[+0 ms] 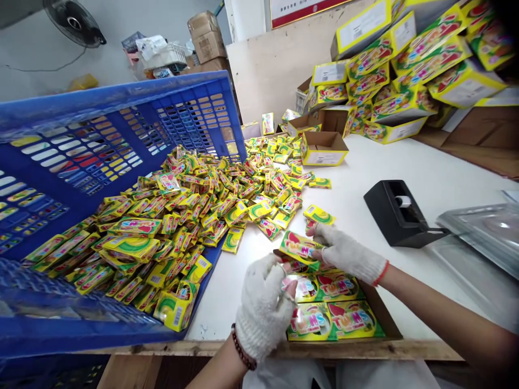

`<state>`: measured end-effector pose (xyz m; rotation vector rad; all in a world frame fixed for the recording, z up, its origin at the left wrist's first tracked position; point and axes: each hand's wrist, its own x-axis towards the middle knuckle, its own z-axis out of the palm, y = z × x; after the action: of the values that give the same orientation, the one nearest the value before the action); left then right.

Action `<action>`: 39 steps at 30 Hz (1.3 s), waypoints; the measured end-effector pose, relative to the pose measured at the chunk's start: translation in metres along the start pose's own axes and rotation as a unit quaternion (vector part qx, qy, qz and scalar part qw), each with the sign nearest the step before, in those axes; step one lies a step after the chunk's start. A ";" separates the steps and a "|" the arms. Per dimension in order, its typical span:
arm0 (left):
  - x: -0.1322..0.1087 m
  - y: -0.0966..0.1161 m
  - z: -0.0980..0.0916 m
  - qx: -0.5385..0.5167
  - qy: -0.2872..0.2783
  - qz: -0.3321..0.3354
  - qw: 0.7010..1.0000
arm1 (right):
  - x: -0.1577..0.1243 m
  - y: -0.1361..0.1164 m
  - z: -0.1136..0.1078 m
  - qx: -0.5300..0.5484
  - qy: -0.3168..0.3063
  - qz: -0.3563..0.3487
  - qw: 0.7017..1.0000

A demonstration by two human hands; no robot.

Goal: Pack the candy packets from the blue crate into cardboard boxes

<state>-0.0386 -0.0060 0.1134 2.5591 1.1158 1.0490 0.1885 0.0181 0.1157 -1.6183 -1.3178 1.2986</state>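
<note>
My right hand (348,251), in a white fingertip-less knit glove, grips a small yellow-green "TWINS" packet (299,246) above the far end of an open carton (377,310). Inside the carton, "TWINS" packets (352,319) lie flat, side by side and face up. My left hand (265,305), gloved the same way and with a beaded bracelet, is at the carton's left side. Its fingers are curled in, and what they hold, if anything, is hidden. Just beyond my right fingers, a loose packet (319,214) rests on the white table.
A blue crate (121,102) lies tipped at left, a heap of packets (194,200) spilling from it. A black tape dispenser (399,213) and clear plastic (482,232) are at right. An open carton (324,148) and a stack of printed cartons (405,70) stand behind.
</note>
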 end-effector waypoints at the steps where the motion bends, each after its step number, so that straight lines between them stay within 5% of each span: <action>1: -0.008 0.002 0.000 -0.034 -0.047 -0.011 0.998 | 0.005 0.006 0.001 -0.060 -0.012 -0.026 0.998; 4: -0.028 0.002 0.003 -0.090 -0.136 0.002 0.987 | 0.012 0.016 0.008 -0.221 -0.044 -0.104 0.969; 6: -0.034 -0.009 0.006 -0.097 -0.103 -0.007 0.990 | 0.011 0.015 0.018 -0.317 -0.023 -0.120 0.940; 9: -0.023 -0.047 0.008 -0.010 -0.026 -0.113 0.993 | 0.004 0.009 0.036 -0.481 0.014 -0.124 0.868; 12: 0.002 -0.098 0.008 0.142 -0.052 -0.231 0.961 | -0.006 0.008 0.051 -0.561 0.028 -0.158 0.812; 15: 0.018 -0.138 0.012 0.196 -0.074 -0.281 0.936 | -0.011 0.015 0.056 -0.545 0.016 -0.206 0.813; 19: 0.013 -0.158 0.020 0.208 -0.096 -0.302 0.925 | -0.011 0.026 0.053 -0.530 0.010 -0.243 0.812; 24: 0.006 -0.156 0.023 0.158 -0.081 -0.311 0.934 | -0.007 0.023 0.055 -0.578 0.013 -0.268 0.771; 28: 0.009 -0.146 0.027 0.065 -0.038 -0.330 0.941 | -0.004 0.020 0.060 -0.569 0.012 -0.266 0.778; 34: -0.012 -0.090 -0.004 -0.177 0.020 -0.298 0.938 | -0.013 0.022 0.051 -0.537 0.010 -0.270 0.799; 36: -0.019 -0.063 -0.023 -0.341 -0.017 -0.256 0.904 | -0.015 0.022 0.041 -0.506 0.036 -0.227 0.831; 39: -0.019 -0.024 -0.037 -0.487 -0.175 -0.271 0.811 | -0.009 0.024 0.027 -0.435 0.090 -0.063 0.894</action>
<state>-0.0857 -0.0068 0.1208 1.4034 0.7964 0.6719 0.1700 0.0005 0.0885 -2.1002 -1.9945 0.4359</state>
